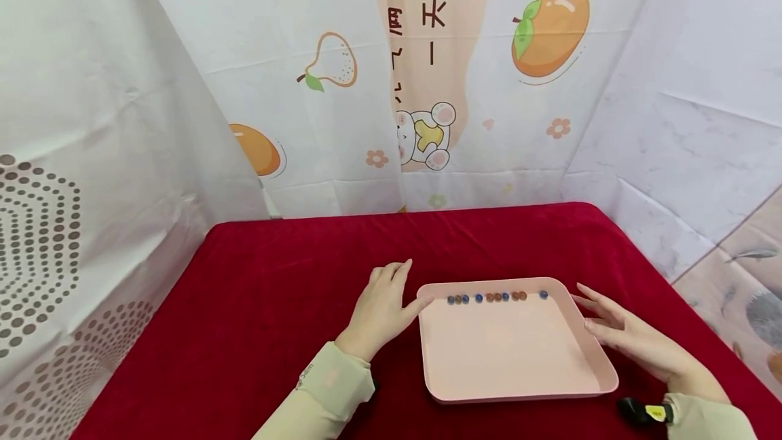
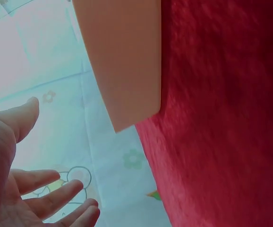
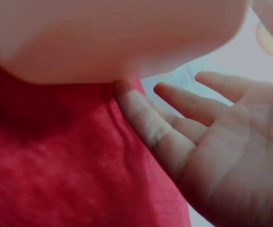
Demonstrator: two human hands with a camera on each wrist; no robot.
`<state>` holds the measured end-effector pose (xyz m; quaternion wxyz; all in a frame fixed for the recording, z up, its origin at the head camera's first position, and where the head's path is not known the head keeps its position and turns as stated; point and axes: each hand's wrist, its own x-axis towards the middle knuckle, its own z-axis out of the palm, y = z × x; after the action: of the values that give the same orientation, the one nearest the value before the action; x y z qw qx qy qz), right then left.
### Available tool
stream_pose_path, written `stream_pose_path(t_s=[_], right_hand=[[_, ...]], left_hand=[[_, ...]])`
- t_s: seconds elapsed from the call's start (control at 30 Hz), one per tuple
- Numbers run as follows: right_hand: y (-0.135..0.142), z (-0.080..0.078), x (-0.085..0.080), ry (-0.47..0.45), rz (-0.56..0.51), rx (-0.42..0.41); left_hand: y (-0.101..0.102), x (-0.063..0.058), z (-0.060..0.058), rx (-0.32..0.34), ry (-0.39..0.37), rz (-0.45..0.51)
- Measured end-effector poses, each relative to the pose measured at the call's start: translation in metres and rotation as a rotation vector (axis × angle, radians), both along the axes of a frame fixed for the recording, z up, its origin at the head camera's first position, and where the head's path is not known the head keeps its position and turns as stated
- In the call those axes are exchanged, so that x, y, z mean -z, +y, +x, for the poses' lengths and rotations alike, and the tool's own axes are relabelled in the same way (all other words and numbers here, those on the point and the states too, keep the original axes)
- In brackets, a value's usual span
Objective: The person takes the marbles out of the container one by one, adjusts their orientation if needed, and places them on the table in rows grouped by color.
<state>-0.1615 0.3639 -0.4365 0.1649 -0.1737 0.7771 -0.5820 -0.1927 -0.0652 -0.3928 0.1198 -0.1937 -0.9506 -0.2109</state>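
Observation:
A shallow pink tray (image 1: 510,352) with rounded corners is on the red cloth, right of centre in the head view. Small round marbles (image 1: 497,297), some blue and some orange-brown, line up along its far inner side. My left hand (image 1: 380,307) hovers by the tray's left side, fingers spread; in the left wrist view a gap separates it from the tray wall (image 2: 122,61). Beside the right wall, my right hand (image 1: 641,343) has its fingers extended. In the right wrist view one fingertip (image 3: 123,88) meets the tray's lower edge; whether it presses, I cannot tell.
Red cloth (image 1: 256,318) covers the table, reaching well left of the tray. A white curtain (image 1: 305,134) printed with fruit hangs behind the far edge, and pale sheets (image 1: 696,73) hang at both sides. A black strap piece (image 1: 638,411) sits at the right wrist.

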Motion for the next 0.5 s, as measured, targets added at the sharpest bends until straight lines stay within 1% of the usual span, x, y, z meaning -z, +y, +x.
stream_pose_path(t_s=[0.07, 0.17, 0.27, 0.5], right_hand=[[0.000, 0.001, 0.005, 0.003, -0.014, -0.005], [0.000, 0.001, 0.012, 0.035, -0.043, -0.035], [-0.001, 0.002, 0.013, 0.045, -0.060, -0.052], [-0.003, 0.000, 0.013, 0.059, -0.088, -0.084]], left_hand=[[0.003, 0.001, 0.001, 0.014, -0.026, 0.016], [0.006, 0.003, 0.002, 0.027, -0.062, 0.041], [0.010, 0.004, 0.002, 0.038, -0.087, 0.056], [0.022, 0.005, 0.000, 0.084, -0.084, 0.064]])
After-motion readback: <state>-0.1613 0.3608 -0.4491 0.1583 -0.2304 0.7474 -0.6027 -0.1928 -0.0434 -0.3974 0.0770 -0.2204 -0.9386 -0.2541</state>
